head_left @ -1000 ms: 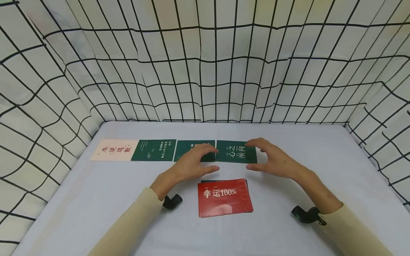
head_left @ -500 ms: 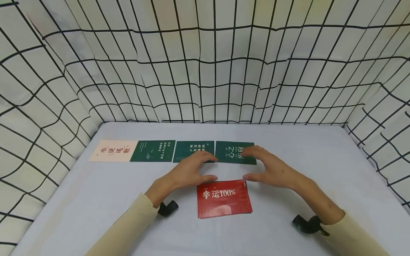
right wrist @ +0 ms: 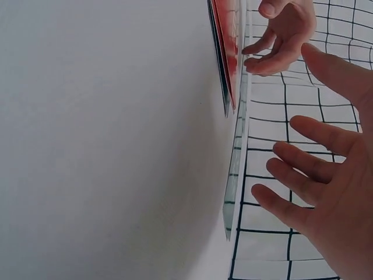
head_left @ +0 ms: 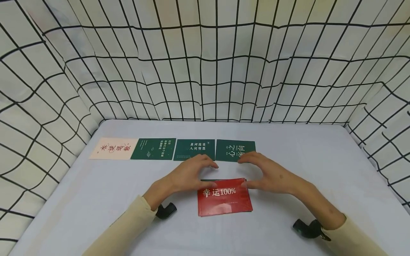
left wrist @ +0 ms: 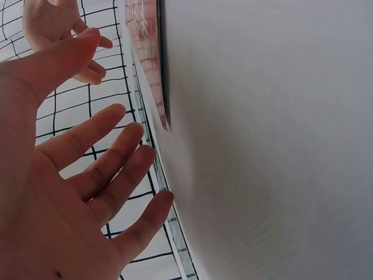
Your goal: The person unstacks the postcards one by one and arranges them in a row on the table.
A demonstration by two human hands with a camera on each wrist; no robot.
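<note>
A small stack of cards topped by a red card (head_left: 224, 201) with white lettering lies on the white table; a dark green edge peeks out beneath it. My left hand (head_left: 187, 174) hovers over the stack's far left corner, thumb overlapping the red card in the head view. Opposite it, my right hand (head_left: 272, 172) is over the far right corner, its thumb tip at the red edge. Both hands are empty, with fingers spread and relaxed. In the left wrist view, the fingers (left wrist: 111, 157) stand apart from the stack's edge (left wrist: 152, 64).
Along the back lies a row: a pink card (head_left: 113, 148), a green card (head_left: 153, 149), a second green card (head_left: 193, 147) and a third (head_left: 229, 151), partly behind my right fingertips. Black netting (head_left: 216, 71) over white cloth walls the table's back and sides.
Both hands have drawn back toward me, from over the row of green cards to the far edge of the red stack. The cards have stayed in place.
</note>
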